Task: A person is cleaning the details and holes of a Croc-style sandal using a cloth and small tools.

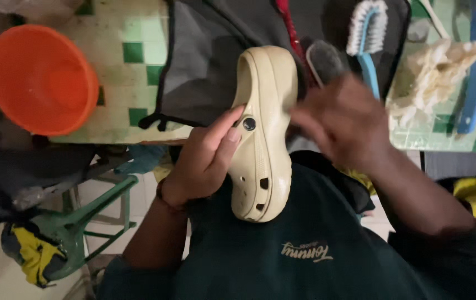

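Observation:
A cream rubber clog [263,133] with side holes and a dark strap rivet stands on end in front of my chest. My left hand [204,158] grips it from the left, thumb near the rivet. My right hand [343,119] is blurred against the clog's right side, fingers curled; whether it holds anything I cannot tell. A dark grey cloth [210,61] lies on the table behind the clog.
An orange plastic bowl [40,78] sits at the left on the green-and-white tiled table [129,53]. A blue-handled brush [367,39], a red-handled brush [318,55], a pale rag [432,78] and a blue tool [474,72] lie at the right. A green stool [90,219] stands below left.

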